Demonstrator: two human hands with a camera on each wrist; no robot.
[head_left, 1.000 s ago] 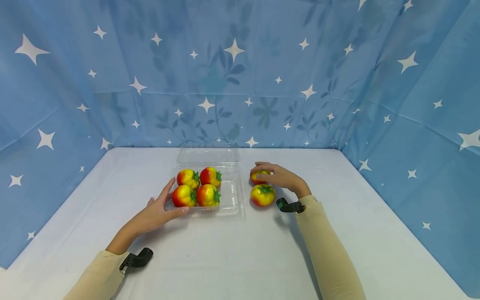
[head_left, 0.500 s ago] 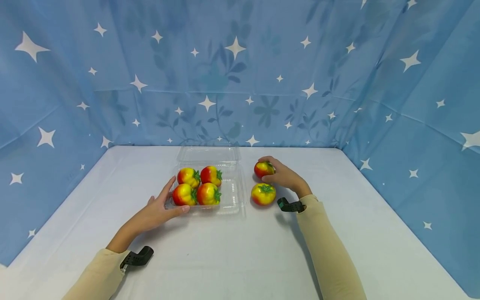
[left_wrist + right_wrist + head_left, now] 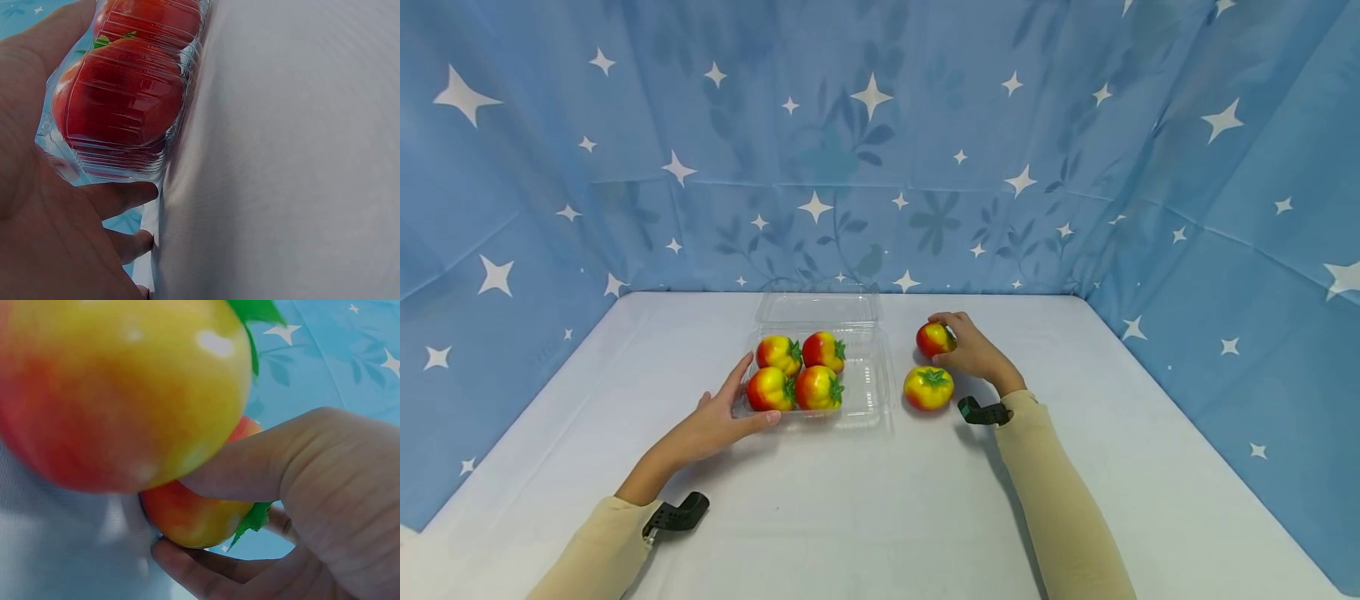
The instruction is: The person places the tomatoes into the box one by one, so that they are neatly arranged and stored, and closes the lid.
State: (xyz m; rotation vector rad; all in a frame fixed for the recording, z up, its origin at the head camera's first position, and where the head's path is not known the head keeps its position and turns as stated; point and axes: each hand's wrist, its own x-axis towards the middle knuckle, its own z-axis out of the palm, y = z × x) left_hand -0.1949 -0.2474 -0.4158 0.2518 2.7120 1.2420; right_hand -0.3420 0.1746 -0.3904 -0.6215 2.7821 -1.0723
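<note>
A clear plastic clamshell box (image 3: 867,379) with its lid (image 3: 818,308) folded back holds several red-and-yellow persimmons (image 3: 817,388) with green calyxes, grouped in its left part. My left hand (image 3: 711,427) rests against the box's front left corner, its thumb along the front and its straight fingers spread at the left side. The left wrist view shows the persimmons (image 3: 122,94) through the ribbed wall. My right hand (image 3: 973,348) grips a persimmon (image 3: 932,340) between thumb and fingers, its calyx facing right. Just nearer, another persimmon (image 3: 928,388) sits on the table, calyx up; it looms large in the right wrist view.
A white cloth covers the table (image 3: 835,517). Blue curtains (image 3: 880,150) with white stars enclose the back and both sides. The box's right part shows bare plastic beside the persimmons.
My right hand has taken hold of the far persimmon, turned it so its calyx faces right, and shifted it slightly right. The left hand and the box have stayed put.
</note>
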